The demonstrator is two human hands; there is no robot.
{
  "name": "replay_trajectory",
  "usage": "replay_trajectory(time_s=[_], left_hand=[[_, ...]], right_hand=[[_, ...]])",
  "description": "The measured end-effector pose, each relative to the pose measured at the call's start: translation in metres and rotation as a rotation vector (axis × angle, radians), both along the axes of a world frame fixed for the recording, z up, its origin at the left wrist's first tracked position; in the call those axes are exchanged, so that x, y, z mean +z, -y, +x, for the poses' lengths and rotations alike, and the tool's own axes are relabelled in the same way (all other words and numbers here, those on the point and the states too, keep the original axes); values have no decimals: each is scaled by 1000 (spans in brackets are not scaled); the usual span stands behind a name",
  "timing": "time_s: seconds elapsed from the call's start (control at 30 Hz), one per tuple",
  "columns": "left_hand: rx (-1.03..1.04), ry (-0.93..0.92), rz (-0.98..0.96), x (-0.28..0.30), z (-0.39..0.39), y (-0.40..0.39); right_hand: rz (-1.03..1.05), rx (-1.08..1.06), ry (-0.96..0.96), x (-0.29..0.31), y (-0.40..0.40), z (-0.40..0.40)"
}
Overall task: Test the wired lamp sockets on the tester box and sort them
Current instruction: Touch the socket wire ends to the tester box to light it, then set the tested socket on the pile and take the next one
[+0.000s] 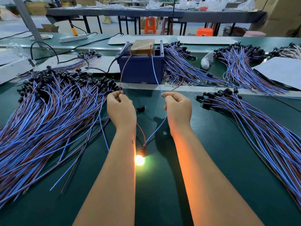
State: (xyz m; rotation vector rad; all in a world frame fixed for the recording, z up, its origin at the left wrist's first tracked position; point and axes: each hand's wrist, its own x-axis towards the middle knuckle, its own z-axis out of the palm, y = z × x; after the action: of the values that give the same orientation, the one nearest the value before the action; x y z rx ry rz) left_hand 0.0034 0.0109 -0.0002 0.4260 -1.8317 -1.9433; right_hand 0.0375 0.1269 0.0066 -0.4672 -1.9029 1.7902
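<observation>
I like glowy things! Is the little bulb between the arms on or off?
On. The bulb shines bright yellow-white and casts an orange glow on both forearms, below its black socket.

No legible text, label, brand, number or sign. The brown block [143, 46] in the blue tester box [141, 69] carries no readable marking; the cartons [280, 15] at the back of the room are too blurred to read.
</observation>
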Motion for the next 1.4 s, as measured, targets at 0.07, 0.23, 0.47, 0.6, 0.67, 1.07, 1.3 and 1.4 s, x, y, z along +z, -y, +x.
replay_trajectory(time_s=[0.07,0.23,0.47,0.6,0.67,1.07,1.3,1.4], left_hand=[[4,2,7,0,0,0],[1,1,11,0,0,1],[-28,-10,36,3,3,1],[-308,-26,129,9,5,-7],[-433,-14,109,9,6,-13],[-476,-77,267,11,7,-12],[-409,-85,565,20,15,-5],[-478,-122,577,22,22,-4]], right_hand=[[3,0,1,0,0,0],[-11,0,4,0,0,0],[-21,-28,-82,3,1,3],[74,38,-153,1,7,4],[166,97,-135,-1,10,3],[176,388,-21,-1,8,8],[233,426,78,5,-2,16],[397,385,186,14,-19,17]])
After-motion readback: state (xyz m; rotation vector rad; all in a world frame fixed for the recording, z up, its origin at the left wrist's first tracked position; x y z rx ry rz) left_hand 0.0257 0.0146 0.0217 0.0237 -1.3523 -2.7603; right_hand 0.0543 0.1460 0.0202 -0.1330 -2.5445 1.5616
